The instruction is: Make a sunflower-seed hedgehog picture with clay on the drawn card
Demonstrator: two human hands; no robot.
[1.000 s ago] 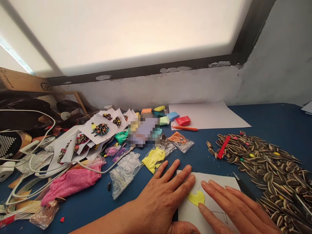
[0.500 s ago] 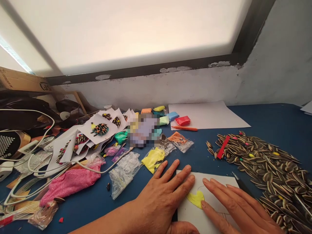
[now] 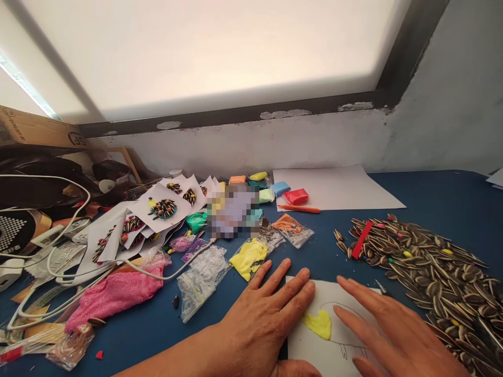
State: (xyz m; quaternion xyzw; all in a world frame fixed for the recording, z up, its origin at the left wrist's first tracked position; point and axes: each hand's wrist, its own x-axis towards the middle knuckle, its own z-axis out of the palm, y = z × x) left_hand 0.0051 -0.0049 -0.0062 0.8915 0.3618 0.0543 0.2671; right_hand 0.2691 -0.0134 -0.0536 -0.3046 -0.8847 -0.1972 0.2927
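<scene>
A sheet of white paper (image 3: pixel 304 348) lies on the blue table, with a pencil outline drawn on it. Flattened yellow clay (image 3: pixel 320 324) fills the left end of that outline. My left hand (image 3: pixel 265 311) rests on the paper's left edge, its fingers stretched out and nothing in them. Over the right part of the sheet is my right hand (image 3: pixel 387 327), fingers apart and empty, just right of the clay. It covers part of the drawing. More yellow clay (image 3: pixel 248 258) sits on its plastic wrapper beyond my left fingertips.
Sunflower seeds (image 3: pixel 436 272) are heaped at the right, a red strip (image 3: pixel 362 240) on them. Wrapped clay packs, including a red one (image 3: pixel 296 197), stand at the back. Seed-decorated papers (image 3: pixel 159 201), a pink cloth (image 3: pixel 118 290) and a white cable (image 3: pixel 173 275) crowd the left.
My right hand has lifted off the yellow clay and moved right, its fingers spreading. More of the pencil outline shows. My left hand has stayed in place.
</scene>
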